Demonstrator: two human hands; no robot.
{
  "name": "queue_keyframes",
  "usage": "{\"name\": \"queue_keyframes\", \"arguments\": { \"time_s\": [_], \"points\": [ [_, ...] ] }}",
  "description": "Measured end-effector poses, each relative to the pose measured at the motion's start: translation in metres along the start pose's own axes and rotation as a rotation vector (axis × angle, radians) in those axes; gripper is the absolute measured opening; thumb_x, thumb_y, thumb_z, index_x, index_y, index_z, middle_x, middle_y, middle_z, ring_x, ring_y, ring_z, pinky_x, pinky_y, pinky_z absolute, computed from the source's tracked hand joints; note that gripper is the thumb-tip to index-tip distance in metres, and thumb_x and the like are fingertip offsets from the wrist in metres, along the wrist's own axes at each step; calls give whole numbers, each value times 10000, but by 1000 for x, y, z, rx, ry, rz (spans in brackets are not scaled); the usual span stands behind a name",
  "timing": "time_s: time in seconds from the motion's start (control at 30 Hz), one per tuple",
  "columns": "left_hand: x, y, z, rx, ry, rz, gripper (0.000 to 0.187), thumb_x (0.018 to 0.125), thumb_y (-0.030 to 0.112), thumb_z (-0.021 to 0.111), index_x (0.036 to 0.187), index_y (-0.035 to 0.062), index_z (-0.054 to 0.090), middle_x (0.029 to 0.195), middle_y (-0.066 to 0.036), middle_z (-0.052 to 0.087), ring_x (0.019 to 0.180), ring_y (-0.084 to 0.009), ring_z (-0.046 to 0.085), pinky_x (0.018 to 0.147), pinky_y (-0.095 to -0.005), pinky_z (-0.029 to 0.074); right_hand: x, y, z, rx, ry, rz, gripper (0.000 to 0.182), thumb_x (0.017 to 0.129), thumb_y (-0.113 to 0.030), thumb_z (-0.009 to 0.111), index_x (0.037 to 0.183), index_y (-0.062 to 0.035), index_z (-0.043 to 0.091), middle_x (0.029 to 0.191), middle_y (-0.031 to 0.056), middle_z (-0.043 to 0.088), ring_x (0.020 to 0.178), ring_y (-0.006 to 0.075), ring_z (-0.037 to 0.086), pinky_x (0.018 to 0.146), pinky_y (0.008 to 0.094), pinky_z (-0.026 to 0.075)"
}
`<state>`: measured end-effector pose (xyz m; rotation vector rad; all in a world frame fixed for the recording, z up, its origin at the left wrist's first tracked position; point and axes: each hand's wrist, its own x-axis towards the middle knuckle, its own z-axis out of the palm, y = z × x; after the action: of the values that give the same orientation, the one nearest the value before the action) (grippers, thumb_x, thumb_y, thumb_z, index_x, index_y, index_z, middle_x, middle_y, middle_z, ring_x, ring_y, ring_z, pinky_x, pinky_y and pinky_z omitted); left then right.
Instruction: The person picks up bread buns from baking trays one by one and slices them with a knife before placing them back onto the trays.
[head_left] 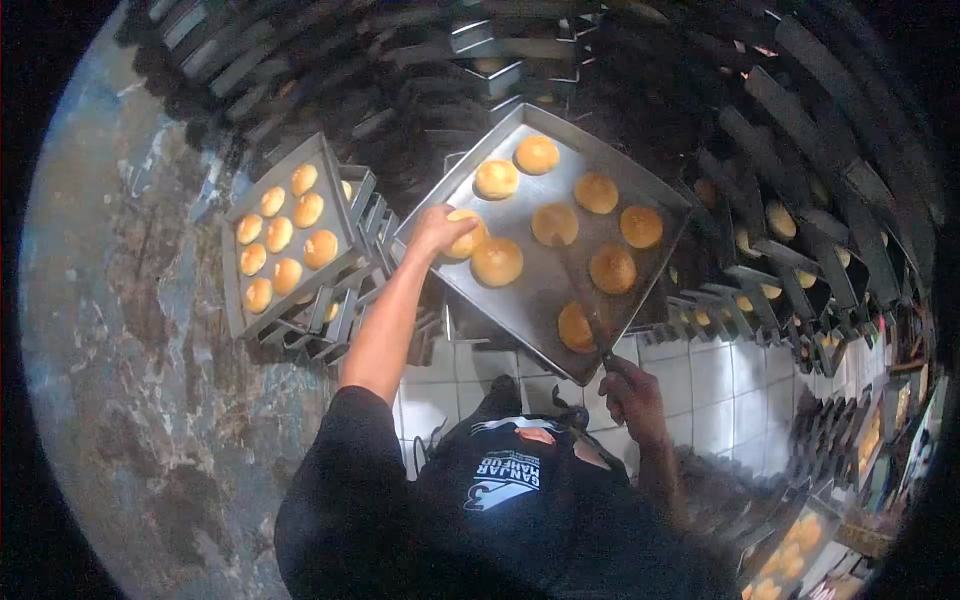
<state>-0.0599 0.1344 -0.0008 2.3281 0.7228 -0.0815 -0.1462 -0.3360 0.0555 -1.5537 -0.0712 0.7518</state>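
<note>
A square metal baking tray [530, 290] is in front of me, holding several round golden-brown buns [555, 224]. My left hand [440, 232] reaches over its left corner, closed around a bun [462, 238], with the thumb on top. Another bun [497, 262] sits right beside that one. At the near corner, my right hand [632, 395] grips the dark handle of a long, thin spatula-like tool [598, 318]. Its narrow blade extends over the tray, past the nearest bun [575, 328].
To the left, a second tray [235, 275] of buns sits on a stack of trays [370, 225]. Many dark metal trays [800, 230] are stacked behind and to the right, some with buns. More buns [790, 555] lie at the lower right. White tiles [690, 385] cover the floor near me.
</note>
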Motion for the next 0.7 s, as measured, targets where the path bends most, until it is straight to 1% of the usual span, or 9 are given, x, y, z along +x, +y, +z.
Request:
{"name": "queue_keyframes", "arguments": {
  "time_s": [0.17,0.23,0.27,0.33,0.37,0.43,0.47,0.57,0.7],
  "points": [
    [-42,11,19,-24,185,104,661,653,450,888,1085,-4,679,1023,-193,722,964,-304,710,862,-397,547,4,-3,-8,14,-43,6,392,970,-125,590,1320,47,555,779,41,627,497,57,482,404,219,358],
    [-35,-3,25,-382,176,62,592,686,398,890,1053,-14,676,957,-161,728,876,-276,727,808,-382,568,0,0,-11,-17,-65,-15,385,974,-136,594,1312,46,562,771,38,620,491,56,476,401,217,354],
    [-33,-3,25,-377,176,67,592,686,398,890,1053,-14,676,957,-161,728,876,-276,727,808,-382,568,-3,2,-13,-52,-82,-28,380,977,-147,597,1304,45,568,763,35,614,486,54,470,397,216,349],
    [-30,1,22,-854,271,-137,460,795,316,836,1070,-18,679,990,-150,733,841,-258,732,777,-385,589,-11,8,-12,20,-73,-43,369,980,-158,599,1289,42,583,755,31,609,477,54,461,395,217,348],
    [-30,2,20,-851,272,-133,460,795,316,836,1070,-18,679,990,-150,733,841,-258,732,777,-385,589,-14,10,-13,89,-66,-55,359,982,-169,601,1275,39,597,746,27,605,469,54,453,393,219,346],
    [-30,5,17,-1454,70,-161,336,886,237,761,1099,-8,673,1027,-151,731,865,-274,732,804,-434,606,-19,14,-17,97,-75,-39,330,985,-167,595,1242,39,614,741,25,601,468,55,449,393,223,348],
    [-31,6,19,-1613,41,-208,324,918,223,724,1125,-17,659,1063,-163,725,886,-294,731,839,-470,609,-22,16,-19,103,-79,-20,303,987,-164,588,1209,39,631,737,23,598,467,56,445,392,227,350],
    [-68,38,19,-1647,-78,-195,367,908,235,739,1136,-36,644,1076,-172,719,903,-303,729,847,-482,612,-27,13,-25,-37,-84,-14,225,1001,-172,573,1092,18,651,726,25,596,472,54,456,388,234,345],
    [-90,38,49,-1596,18,-291,374,903,224,748,1138,-47,643,1052,-170,721,888,-296,731,820,-458,617,-23,3,-16,-67,-50,-54,200,1011,-176,562,1042,4,645,716,27,593,475,56,469,387,240,346]
  ]
}}
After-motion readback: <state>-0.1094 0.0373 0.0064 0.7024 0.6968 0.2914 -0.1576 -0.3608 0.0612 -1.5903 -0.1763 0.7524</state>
